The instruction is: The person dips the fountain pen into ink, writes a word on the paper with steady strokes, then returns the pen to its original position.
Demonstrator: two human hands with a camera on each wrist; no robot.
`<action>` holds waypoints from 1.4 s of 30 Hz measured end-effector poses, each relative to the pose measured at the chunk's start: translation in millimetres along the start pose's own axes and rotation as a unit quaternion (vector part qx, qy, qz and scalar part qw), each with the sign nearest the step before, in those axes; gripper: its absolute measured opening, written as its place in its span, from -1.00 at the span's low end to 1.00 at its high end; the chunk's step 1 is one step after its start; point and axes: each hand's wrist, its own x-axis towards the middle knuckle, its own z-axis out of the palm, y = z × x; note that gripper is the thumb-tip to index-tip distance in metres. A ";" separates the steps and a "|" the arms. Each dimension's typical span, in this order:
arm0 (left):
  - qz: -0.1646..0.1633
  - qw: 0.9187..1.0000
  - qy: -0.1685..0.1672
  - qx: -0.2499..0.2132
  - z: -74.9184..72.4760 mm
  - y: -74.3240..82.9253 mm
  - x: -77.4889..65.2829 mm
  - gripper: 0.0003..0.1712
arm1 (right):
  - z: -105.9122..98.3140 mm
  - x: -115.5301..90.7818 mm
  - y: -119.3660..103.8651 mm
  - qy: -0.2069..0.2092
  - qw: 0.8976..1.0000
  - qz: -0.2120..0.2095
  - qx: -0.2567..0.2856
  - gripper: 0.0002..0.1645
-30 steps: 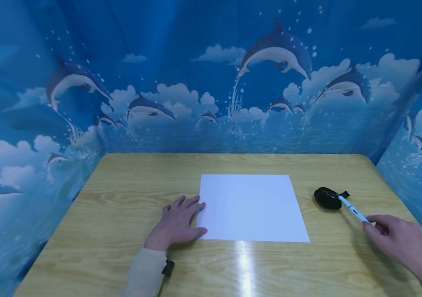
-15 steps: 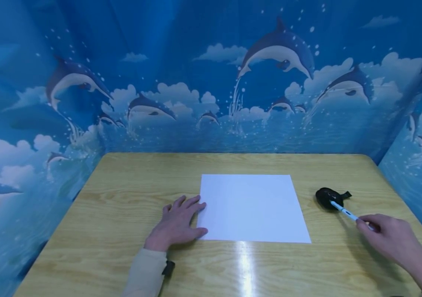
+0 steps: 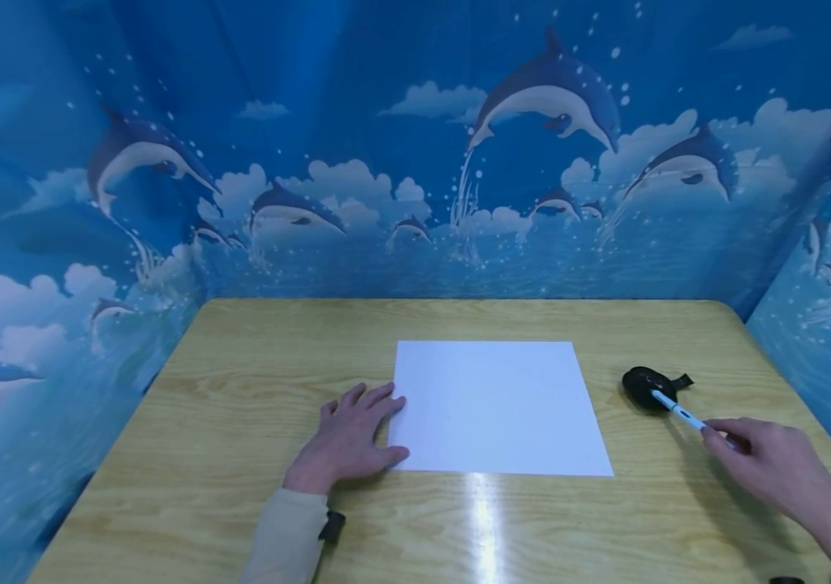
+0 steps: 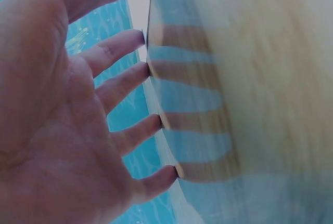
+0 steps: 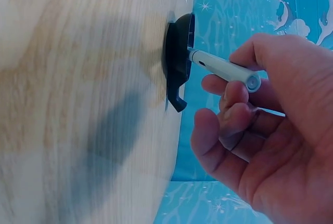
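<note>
A white sheet of paper (image 3: 499,405) lies flat on the wooden table. My left hand (image 3: 348,438) is spread at its left edge, thumb and fingertips resting over the paper's border. In the left wrist view the fingers (image 4: 122,89) are apart, with their tips down on the surface. My right hand (image 3: 769,462) pinches a light blue pen (image 3: 686,415) near its rear end. The pen slants down to the left, its front end at a small rounded black dish (image 3: 645,388) with a short tail. In the right wrist view the black dish (image 5: 179,52) hides the pen's tip.
The wooden table (image 3: 240,381) has rounded far corners. Behind it and at both sides hangs a blue curtain (image 3: 357,268) printed with dolphins and clouds. A bright light reflection falls on the table in front of the paper.
My right hand has moved slightly left, bringing the pen's front end from the dish's tail side to its middle. Over the last half second it stays nearly still. The left hand has not moved.
</note>
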 end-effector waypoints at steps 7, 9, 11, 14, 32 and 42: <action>0.001 1.000 0.000 -0.001 -0.5 -0.1 -0.3 -0.21 | -4.7 0.7 -1.0 -0.004 1.000 -0.021 0.010 -0.62; 0.002 1.000 0.000 -0.003 -0.8 0.0 -0.5 -0.21 | -6.2 1.7 -0.9 -0.009 1.000 -0.027 0.008 -0.63; 0.003 1.000 0.000 -0.005 -1.2 0.2 -0.7 -0.21 | -7.9 3.2 -0.8 -0.016 0.999 -0.030 0.007 -0.63; 0.003 1.000 0.000 -0.006 -1.4 0.4 -0.9 -0.21 | -8.8 4.7 -1.4 -0.028 0.999 -0.030 0.001 -0.63; 0.002 1.000 0.001 -0.003 0.2 -0.8 0.0 -0.21 | -5.1 5.7 -4.3 -0.012 0.999 -0.043 0.016 -0.69; 0.001 1.000 -0.001 -0.002 0.6 -1.5 0.9 -0.20 | -6.6 8.2 -7.0 0.028 0.998 -0.047 0.016 -0.76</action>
